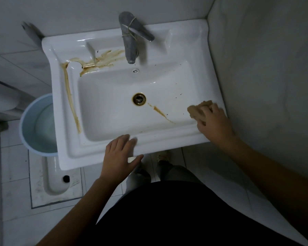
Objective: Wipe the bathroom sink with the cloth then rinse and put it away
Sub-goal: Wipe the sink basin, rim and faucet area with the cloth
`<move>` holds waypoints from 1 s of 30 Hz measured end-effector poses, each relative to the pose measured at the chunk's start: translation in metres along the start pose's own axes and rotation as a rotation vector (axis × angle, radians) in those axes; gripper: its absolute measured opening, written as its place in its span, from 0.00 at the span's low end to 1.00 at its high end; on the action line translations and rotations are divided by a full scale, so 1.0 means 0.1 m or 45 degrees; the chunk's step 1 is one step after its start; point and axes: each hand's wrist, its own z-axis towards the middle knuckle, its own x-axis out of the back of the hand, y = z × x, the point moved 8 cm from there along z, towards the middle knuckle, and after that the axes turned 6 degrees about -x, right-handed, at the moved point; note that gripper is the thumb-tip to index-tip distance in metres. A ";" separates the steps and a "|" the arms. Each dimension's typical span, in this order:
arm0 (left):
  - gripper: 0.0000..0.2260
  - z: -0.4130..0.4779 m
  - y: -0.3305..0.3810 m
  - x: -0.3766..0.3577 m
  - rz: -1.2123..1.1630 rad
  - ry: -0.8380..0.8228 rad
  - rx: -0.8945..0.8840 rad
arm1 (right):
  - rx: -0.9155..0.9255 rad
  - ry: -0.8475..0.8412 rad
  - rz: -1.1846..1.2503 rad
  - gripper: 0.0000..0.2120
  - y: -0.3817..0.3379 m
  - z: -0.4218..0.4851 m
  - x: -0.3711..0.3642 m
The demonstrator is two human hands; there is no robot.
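Observation:
The white bathroom sink fills the middle of the head view. Brown stains run along its back left ledge, down the left rim and in a streak right of the drain. My right hand grips a bunched tan cloth against the sink's right rim. My left hand rests with straight fingers on the front rim and holds nothing. A grey metal tap stands at the back with its spout over the basin.
A light blue bucket with water stands on the floor left of the sink. A squat toilet pan lies below it. A tiled wall runs close along the sink's right side. My legs and feet show under the front rim.

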 end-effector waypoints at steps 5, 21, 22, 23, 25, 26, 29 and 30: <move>0.25 -0.02 -0.04 0.01 0.047 -0.028 -0.087 | -0.203 -0.057 -0.029 0.21 -0.10 -0.23 -0.08; 0.25 -0.60 -1.17 0.71 0.168 0.141 0.129 | 0.518 -0.169 0.241 0.17 -3.19 -0.85 -0.49; 0.25 -0.67 -1.27 0.77 0.193 0.155 0.160 | 0.555 -0.199 0.271 0.16 -3.34 -0.85 -0.53; 0.25 -0.72 -1.37 0.82 0.210 0.177 0.203 | 0.571 -0.240 0.310 0.16 -3.45 -0.83 -0.57; 0.25 -0.81 -1.56 0.90 0.209 0.224 0.307 | 0.506 -0.349 0.432 0.15 -3.56 -0.72 -0.65; 0.25 -0.84 -1.62 0.91 0.192 0.238 0.351 | 0.443 -0.414 0.522 0.14 -3.58 -0.65 -0.67; 0.26 -0.84 -1.69 0.84 0.129 0.245 0.395 | 0.315 -0.409 0.782 0.12 -3.64 -0.39 -0.58; 0.26 -0.83 -1.68 0.80 0.116 0.244 0.400 | 0.295 -0.318 0.820 0.12 -3.66 -0.27 -0.49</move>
